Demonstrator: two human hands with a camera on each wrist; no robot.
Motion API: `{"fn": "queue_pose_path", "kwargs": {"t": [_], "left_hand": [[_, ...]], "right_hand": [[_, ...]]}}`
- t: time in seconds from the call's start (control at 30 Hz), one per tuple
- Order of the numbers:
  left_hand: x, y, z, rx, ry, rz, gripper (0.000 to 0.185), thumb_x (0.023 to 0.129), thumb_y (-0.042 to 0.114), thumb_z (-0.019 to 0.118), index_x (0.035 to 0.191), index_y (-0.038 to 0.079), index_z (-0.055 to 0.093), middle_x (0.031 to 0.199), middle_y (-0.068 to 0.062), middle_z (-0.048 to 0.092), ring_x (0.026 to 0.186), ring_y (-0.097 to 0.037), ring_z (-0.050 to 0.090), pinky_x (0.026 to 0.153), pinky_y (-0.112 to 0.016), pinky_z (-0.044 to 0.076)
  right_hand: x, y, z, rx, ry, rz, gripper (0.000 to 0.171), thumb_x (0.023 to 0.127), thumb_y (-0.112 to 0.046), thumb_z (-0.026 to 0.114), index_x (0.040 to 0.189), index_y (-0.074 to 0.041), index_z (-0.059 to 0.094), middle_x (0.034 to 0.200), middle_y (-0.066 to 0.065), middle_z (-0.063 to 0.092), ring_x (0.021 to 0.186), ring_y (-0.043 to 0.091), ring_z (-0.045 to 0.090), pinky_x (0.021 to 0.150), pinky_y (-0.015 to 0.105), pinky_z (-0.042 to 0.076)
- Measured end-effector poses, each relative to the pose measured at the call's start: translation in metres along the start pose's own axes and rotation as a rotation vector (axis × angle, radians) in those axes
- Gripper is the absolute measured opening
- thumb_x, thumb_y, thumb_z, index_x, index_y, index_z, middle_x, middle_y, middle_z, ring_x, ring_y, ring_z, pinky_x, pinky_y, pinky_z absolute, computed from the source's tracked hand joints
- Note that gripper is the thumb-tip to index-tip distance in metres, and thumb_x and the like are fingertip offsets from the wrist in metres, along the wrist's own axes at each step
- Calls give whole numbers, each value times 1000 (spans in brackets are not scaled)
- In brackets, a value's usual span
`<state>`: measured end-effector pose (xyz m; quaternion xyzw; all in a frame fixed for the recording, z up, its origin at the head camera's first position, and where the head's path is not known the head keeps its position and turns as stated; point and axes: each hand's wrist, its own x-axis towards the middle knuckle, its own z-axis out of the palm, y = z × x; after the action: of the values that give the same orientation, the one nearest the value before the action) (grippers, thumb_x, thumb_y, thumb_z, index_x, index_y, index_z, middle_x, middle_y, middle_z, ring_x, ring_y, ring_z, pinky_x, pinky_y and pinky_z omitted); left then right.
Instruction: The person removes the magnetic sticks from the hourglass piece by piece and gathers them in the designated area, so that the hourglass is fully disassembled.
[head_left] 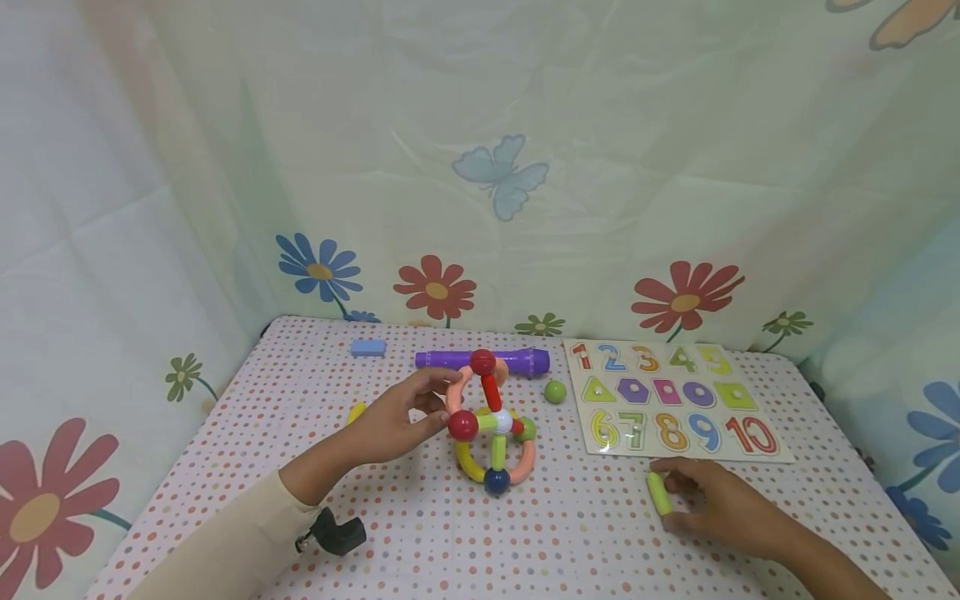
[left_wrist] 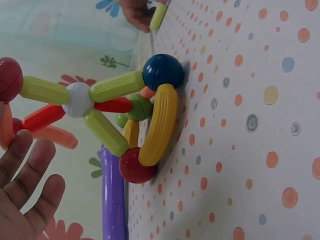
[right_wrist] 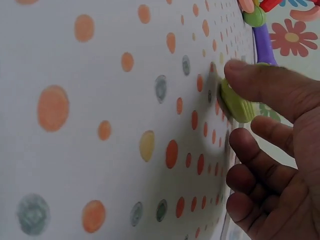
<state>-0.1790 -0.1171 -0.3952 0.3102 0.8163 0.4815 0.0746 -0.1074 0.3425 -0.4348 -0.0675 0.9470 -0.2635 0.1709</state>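
Note:
A magnetic ball-and-stick structure (head_left: 498,450) stands on the dotted tabletop, built of coloured balls joined by straight and curved rods. My left hand (head_left: 397,421) holds it at its upper left side, with the fingers by a pink curved rod (head_left: 454,393) and the thumb at a red ball (head_left: 462,426). In the left wrist view the other fingers (left_wrist: 37,155) spread loosely beside the structure. To the right, my right hand (head_left: 720,508) pinches a light green rod (head_left: 659,494) between thumb and index finger, low over the tabletop. Its remaining fingers (right_wrist: 250,155) are bent loosely, holding nothing.
Behind the structure lie a purple tube (head_left: 442,360) and a green ball (head_left: 555,392). A number and shape puzzle board (head_left: 577,400) is at back right, a blue block (head_left: 368,347) at back left. A yellow piece (head_left: 356,412) shows partly behind my left hand.

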Motion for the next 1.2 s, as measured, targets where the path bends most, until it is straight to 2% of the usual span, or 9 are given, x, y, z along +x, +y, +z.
{"fn": "queue_pose_path", "kwargs": {"t": [0.1, 0.23, 0.37, 0.57, 0.7, 0.83, 0.97, 1.07, 1.2], "left_hand": [[0, 1, 0, 4, -3, 3, 51, 100, 11, 68, 146, 16, 49, 134, 2, 58, 110, -15, 64, 90, -29, 56], [1, 0, 0, 2, -4, 16, 51, 100, 12, 69, 146, 16, 49, 133, 2, 58, 110, -15, 64, 91, -30, 56], [2, -2, 0, 1, 1, 21, 50, 100, 12, 69, 145, 17, 50, 134, 1, 58, 109, -15, 64, 91, -30, 56], [1, -2, 0, 2, 4, 9, 50, 99, 10, 70, 144, 18, 50, 134, 1, 59, 107, -14, 64, 90, -29, 56], [1, -2, -1, 1, 6, 9, 50, 98, 8, 69, 144, 18, 51, 133, 1, 59, 106, -14, 65, 89, -30, 56], [1, -2, -1, 3, 5, 15, 50, 99, 10, 69, 144, 17, 51, 132, 2, 59, 107, -14, 64, 90, -30, 56], [1, -3, -1, 1, 3, 11, 49, 99, 14, 69, 144, 17, 50, 131, 3, 59, 108, -15, 63, 92, -30, 55], [0, -2, -2, -4, 2, 1, 49, 99, 16, 70, 144, 17, 51, 129, 3, 60, 108, -15, 63, 92, -33, 55], [0, -3, -2, -9, -2, -13, 50, 99, 18, 71, 144, 19, 51, 127, 3, 60, 108, -16, 64, 93, -36, 55]], "right_hand": [[0, -5, -1, -49, 37, -20, 83, 68, -40, 95, 136, -7, 61, 100, -3, 62, 93, 17, 57, 79, 39, 53], [2, -21, -2, -119, 127, -77, 83, 71, -38, 94, 139, -7, 57, 99, -3, 59, 91, 18, 55, 76, 39, 51], [3, -45, 2, -151, 238, -159, 79, 79, -32, 90, 143, -7, 53, 104, -3, 59, 96, 19, 57, 79, 41, 53], [9, -90, 10, -182, 377, -288, 66, 85, -26, 86, 141, -10, 55, 108, -6, 62, 101, 18, 61, 80, 38, 55], [14, -123, 18, -178, 407, -358, 62, 86, -28, 85, 140, -14, 57, 109, -9, 61, 99, 12, 60, 78, 33, 56], [19, -150, 27, -166, 432, -466, 59, 85, -28, 86, 136, -17, 59, 109, -10, 61, 95, 6, 56, 75, 27, 54], [25, -173, 36, -155, 451, -572, 55, 85, -29, 87, 132, -15, 62, 110, -8, 63, 97, 8, 58, 74, 25, 54], [30, -189, 42, -121, 455, -617, 55, 83, -30, 88, 130, -15, 63, 112, -5, 64, 97, 11, 61, 72, 25, 55], [36, -204, 49, -87, 465, -654, 54, 83, -32, 88, 129, -17, 64, 117, -4, 64, 104, 12, 62, 75, 26, 56]]}}
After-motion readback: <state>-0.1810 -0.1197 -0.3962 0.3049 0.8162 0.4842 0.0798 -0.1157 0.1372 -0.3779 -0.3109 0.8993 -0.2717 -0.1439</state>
